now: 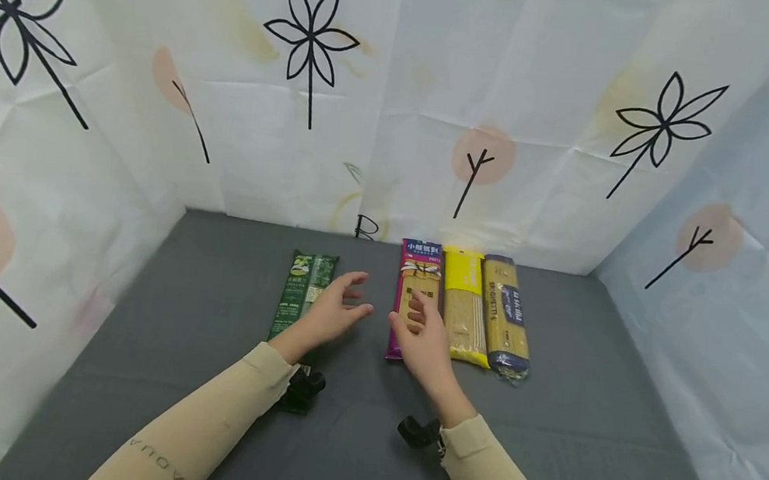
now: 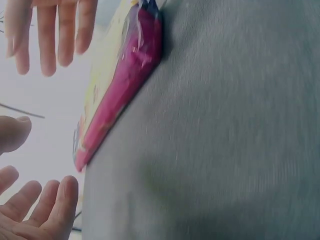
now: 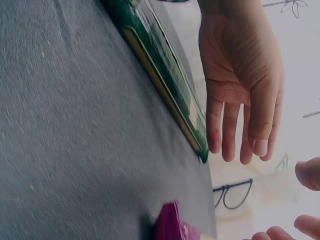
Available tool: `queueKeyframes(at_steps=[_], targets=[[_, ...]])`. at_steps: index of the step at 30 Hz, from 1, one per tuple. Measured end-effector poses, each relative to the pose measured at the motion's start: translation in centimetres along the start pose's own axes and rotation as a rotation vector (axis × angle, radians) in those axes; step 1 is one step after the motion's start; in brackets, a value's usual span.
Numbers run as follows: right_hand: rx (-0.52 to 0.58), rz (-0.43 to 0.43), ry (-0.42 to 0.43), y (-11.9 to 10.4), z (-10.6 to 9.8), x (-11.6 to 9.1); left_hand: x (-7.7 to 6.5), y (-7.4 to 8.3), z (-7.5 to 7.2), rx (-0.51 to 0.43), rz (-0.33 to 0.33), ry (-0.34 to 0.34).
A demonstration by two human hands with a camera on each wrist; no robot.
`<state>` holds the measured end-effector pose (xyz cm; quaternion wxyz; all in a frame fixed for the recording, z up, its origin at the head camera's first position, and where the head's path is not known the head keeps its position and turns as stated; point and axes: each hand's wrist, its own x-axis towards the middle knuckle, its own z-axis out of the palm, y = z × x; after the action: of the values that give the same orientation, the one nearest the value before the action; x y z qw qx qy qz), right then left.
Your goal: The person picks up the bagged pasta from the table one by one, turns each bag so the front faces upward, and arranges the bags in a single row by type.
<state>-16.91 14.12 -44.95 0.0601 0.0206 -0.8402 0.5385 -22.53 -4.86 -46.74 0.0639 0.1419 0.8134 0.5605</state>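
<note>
My left hand (image 1: pixel 331 312) hovers just right of a green pasta packet (image 1: pixel 292 297), partly covering it in the head view. Its fingers are relaxed and hold nothing. Opposite it, my right hand (image 1: pixel 428 350) hangs in front of a purple and blue pasta packet (image 1: pixel 421 256), fingers loosely bent, with nothing in its grasp. In the left wrist view the purple packet (image 2: pixel 122 92) lies apart from both hands. A packet of noodles with a yellow top (image 1: pixel 468 280) and a spaghetti packet with dark blue ends (image 1: pixel 507 308) lie side by side further right.
All the packets lie flat on a grey cloth-covered table (image 1: pixel 570 416). White curtains (image 1: pixel 397 116) printed with flowers and trees stand behind the table and on both sides. A black wrist camera (image 1: pixel 304 388) sits on the left wrist, another (image 1: pixel 419 433) on the right.
</note>
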Motion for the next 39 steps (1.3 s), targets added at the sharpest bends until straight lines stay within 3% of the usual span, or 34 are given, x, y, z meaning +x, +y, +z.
queueKeyframes(at_steps=[15,28,34,39], targets=[[0.089,0.016,-0.227,-0.3,3.6,-1.9,0.2,-1.7,-4.5,0.112,-0.036,-0.008],[0.09,0.066,-0.354,-0.6,6.1,-2.7,1.8,-3.5,-7.4,0.258,-0.074,0.044],[0.097,0.092,-0.408,-0.7,8.1,-2.3,3.4,-4.4,-8.8,0.327,-0.155,-0.012],[0.036,0.089,-0.453,-0.1,9.4,-2.0,3.9,-4.9,-9.3,0.377,-0.226,-0.073]])
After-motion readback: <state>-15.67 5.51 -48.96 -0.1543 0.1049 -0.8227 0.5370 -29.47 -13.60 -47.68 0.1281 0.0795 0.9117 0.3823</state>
